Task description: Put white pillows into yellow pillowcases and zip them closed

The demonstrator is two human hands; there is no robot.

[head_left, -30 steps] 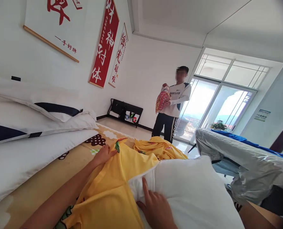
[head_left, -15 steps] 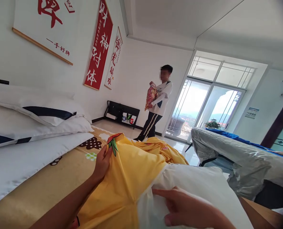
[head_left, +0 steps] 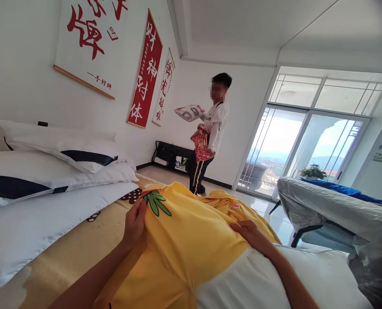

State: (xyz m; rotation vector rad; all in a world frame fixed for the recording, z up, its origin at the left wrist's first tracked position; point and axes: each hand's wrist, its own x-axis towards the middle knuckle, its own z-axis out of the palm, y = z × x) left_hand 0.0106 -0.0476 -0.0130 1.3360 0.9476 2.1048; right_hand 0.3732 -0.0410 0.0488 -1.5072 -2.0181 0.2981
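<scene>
A yellow pillowcase [head_left: 191,231] with a green leaf print spreads in front of me, its far end bunched up. My left hand [head_left: 135,223] pinches its left edge beside the print. On the right, my right hand [head_left: 250,234] is closed on the yellow cloth, the fingertips partly hidden in the folds. A white pillow [head_left: 326,274] lies under my right forearm. The yellow cloth overlaps part of the white fabric; how far the pillow reaches inside cannot be seen.
White pillows with dark bands [head_left: 90,154] are stacked at left on a tan patterned bed cover [head_left: 68,253]. Beyond the bed a person [head_left: 219,118] holds a red checked cloth [head_left: 203,143] and a printed pillow [head_left: 189,112]. A plastic-wrapped table [head_left: 326,201] stands right.
My right hand has moved from the white pillow, where it pointed, up and forward onto the yellow cloth. My left hand keeps its hold. The person's red bundle is lower, and a printed pillow shows.
</scene>
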